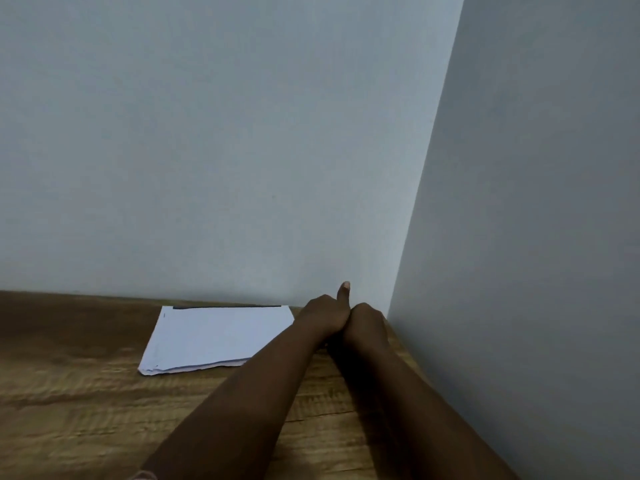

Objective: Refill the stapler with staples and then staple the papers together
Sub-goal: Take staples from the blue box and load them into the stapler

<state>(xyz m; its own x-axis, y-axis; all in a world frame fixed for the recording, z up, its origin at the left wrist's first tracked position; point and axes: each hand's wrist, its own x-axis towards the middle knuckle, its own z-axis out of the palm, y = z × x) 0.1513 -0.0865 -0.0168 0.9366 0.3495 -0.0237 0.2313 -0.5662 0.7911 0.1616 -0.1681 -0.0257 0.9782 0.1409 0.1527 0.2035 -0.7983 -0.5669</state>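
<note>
1. Head view: the papers [218, 336] lie flat on the wooden desk [86, 393], far edge close against the wall [207, 133]; a thin dark strip shows along that far edge (what it is cannot be told).
2. Both hands are pressed together in the corner where the two walls meet, just right of the papers; the left hand [323, 315] has its fingers curled and its thumb sticking up; the right hand [365, 323] is curled beside it, touching it.
3. The backs of the hands face the camera, so whether they hold anything between them cannot be told; no stapler or staples show anywhere in view, and they may be hidden inside or behind the hands.
4. Step in hand, as a judgement: most likely the refill, with the hands working on something small between them; the papers lie untouched and show no staple, so the stapling is not yet done.
5. The next move calls for a closed, loaded stapler brought across to a corner of the papers, with the sheets squared first, since the near left corner looks fanned.
</note>
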